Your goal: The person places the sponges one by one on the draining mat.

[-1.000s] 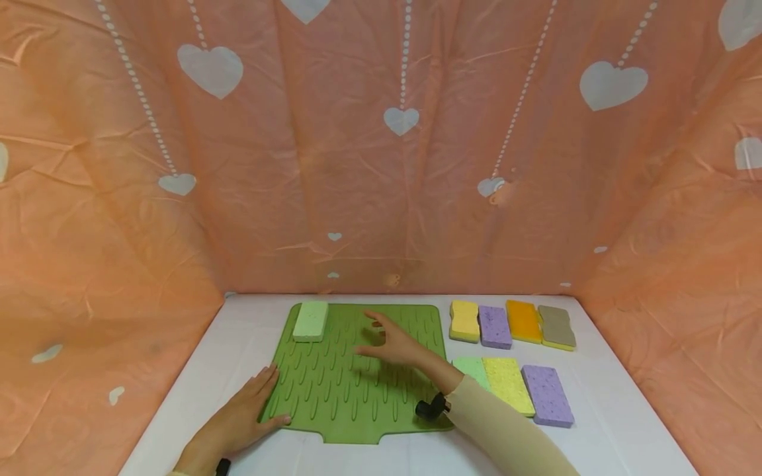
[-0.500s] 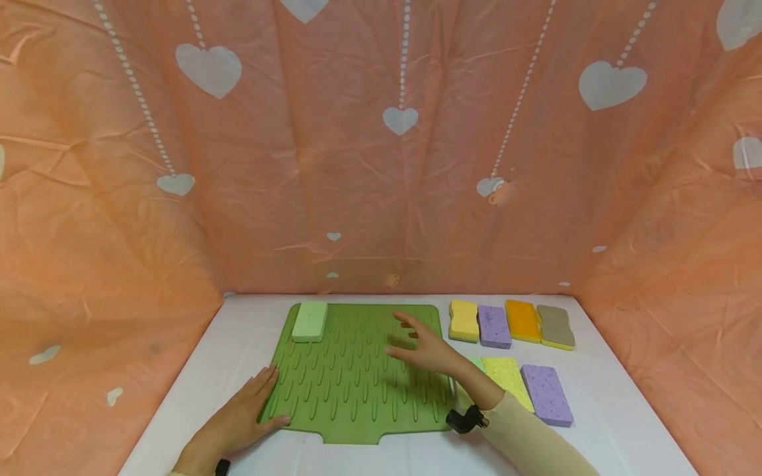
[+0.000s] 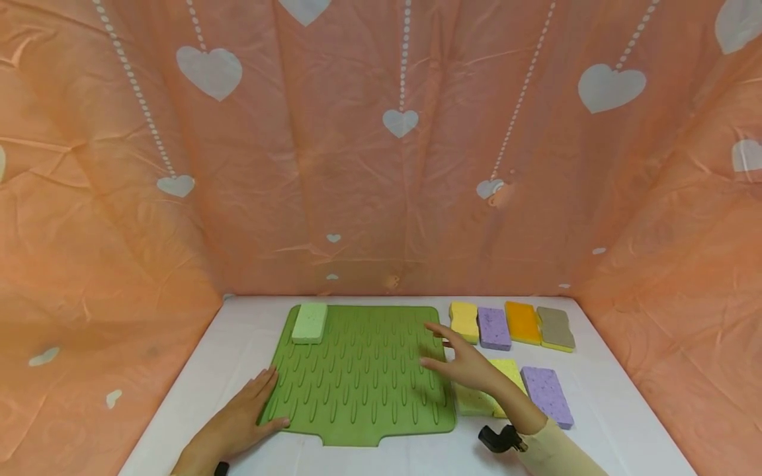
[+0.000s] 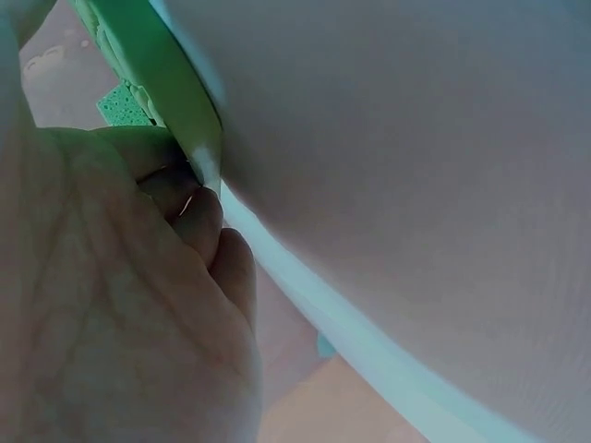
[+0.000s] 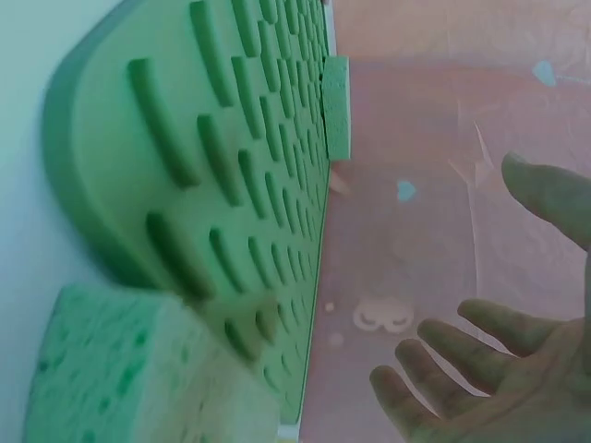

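Note:
A green silicone mat (image 3: 357,370) with raised ribs and a front tab lies on the white table. On its far left corner sits a pale green sponge (image 3: 309,323), also visible in the right wrist view (image 5: 337,108). My left hand (image 3: 241,413) rests at the mat's left edge, fingers extended, thumb over the near left corner. The left wrist view shows its fingertips against the mat's side (image 4: 185,92). Over the mat's right edge my right hand (image 3: 467,362) hovers with fingers spread, holding nothing. Beneath its wrist, a light green sponge (image 3: 473,400) is partly covered.
At the back right stand a yellow sponge (image 3: 464,320), a purple one (image 3: 494,328), an orange one (image 3: 523,322) and a grey-topped one (image 3: 556,327). Nearer are a bright yellow sponge (image 3: 506,370), partly behind my forearm, and a purple sponge (image 3: 546,395). Peach curtains (image 3: 381,198) surround the table.
My right hand has moved right, from above the middle of the mat to its right edge, its fingers still spread. The left hand, mat and sponges have stayed in place.

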`<action>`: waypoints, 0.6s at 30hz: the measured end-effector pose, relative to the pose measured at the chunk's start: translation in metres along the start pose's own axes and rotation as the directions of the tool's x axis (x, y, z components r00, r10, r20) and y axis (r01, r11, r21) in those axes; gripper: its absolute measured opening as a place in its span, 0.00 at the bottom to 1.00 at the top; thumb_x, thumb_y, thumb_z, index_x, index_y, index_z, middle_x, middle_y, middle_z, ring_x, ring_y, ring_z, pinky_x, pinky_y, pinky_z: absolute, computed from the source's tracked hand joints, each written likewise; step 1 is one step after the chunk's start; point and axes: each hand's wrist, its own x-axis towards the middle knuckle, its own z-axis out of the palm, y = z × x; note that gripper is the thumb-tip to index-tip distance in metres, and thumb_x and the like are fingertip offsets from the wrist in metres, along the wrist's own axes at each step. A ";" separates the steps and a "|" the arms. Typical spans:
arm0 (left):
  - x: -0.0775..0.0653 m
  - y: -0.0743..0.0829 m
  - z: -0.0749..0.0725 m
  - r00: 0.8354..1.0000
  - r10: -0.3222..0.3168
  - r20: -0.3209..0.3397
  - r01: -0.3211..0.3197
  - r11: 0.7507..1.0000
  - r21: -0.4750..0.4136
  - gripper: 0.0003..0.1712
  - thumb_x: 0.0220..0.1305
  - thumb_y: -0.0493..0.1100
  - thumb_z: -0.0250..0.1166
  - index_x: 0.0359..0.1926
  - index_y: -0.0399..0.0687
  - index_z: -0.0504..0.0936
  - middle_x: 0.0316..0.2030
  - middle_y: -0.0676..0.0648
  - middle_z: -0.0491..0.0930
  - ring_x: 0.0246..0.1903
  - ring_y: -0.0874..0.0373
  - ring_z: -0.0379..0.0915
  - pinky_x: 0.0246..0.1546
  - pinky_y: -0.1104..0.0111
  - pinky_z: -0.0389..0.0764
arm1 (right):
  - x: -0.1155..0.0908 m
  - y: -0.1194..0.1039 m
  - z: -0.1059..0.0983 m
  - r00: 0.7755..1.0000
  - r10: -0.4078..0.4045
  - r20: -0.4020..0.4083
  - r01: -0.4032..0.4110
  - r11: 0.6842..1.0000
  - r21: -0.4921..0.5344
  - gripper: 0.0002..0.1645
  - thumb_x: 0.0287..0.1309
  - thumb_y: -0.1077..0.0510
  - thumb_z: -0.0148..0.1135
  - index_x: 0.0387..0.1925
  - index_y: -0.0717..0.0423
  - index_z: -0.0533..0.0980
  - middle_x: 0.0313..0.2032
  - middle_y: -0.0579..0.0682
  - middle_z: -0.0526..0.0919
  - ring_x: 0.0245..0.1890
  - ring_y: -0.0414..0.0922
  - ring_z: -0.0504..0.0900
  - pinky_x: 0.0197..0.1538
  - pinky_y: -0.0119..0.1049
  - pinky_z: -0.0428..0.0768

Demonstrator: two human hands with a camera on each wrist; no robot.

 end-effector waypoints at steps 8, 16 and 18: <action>0.001 -0.001 0.001 1.000 -0.004 0.012 0.004 1.000 -0.002 0.61 0.67 0.72 0.68 0.79 0.28 0.63 0.81 0.31 0.59 0.79 0.31 0.56 0.76 0.41 0.62 | -0.020 0.012 -0.014 0.999 -0.026 -0.040 0.025 0.999 -0.031 0.49 0.71 0.43 0.72 0.83 0.52 0.62 0.77 0.64 0.67 0.72 0.73 0.69 0.67 0.72 0.75; 0.001 -0.002 0.002 1.000 0.004 0.005 -0.004 1.000 0.005 0.61 0.67 0.72 0.68 0.79 0.28 0.63 0.81 0.32 0.59 0.79 0.32 0.57 0.76 0.42 0.61 | -0.044 0.026 -0.029 0.992 -0.041 -0.120 0.030 0.996 -0.086 0.46 0.70 0.47 0.74 0.80 0.59 0.65 0.74 0.64 0.73 0.72 0.66 0.72 0.72 0.68 0.72; 0.001 -0.002 0.002 1.000 0.005 0.002 -0.005 1.000 0.006 0.61 0.67 0.72 0.68 0.79 0.29 0.63 0.81 0.32 0.60 0.79 0.32 0.57 0.76 0.42 0.61 | -0.051 0.028 -0.034 0.991 -0.024 -0.134 0.011 0.995 -0.097 0.46 0.70 0.47 0.73 0.80 0.60 0.65 0.75 0.65 0.72 0.71 0.68 0.72 0.71 0.69 0.73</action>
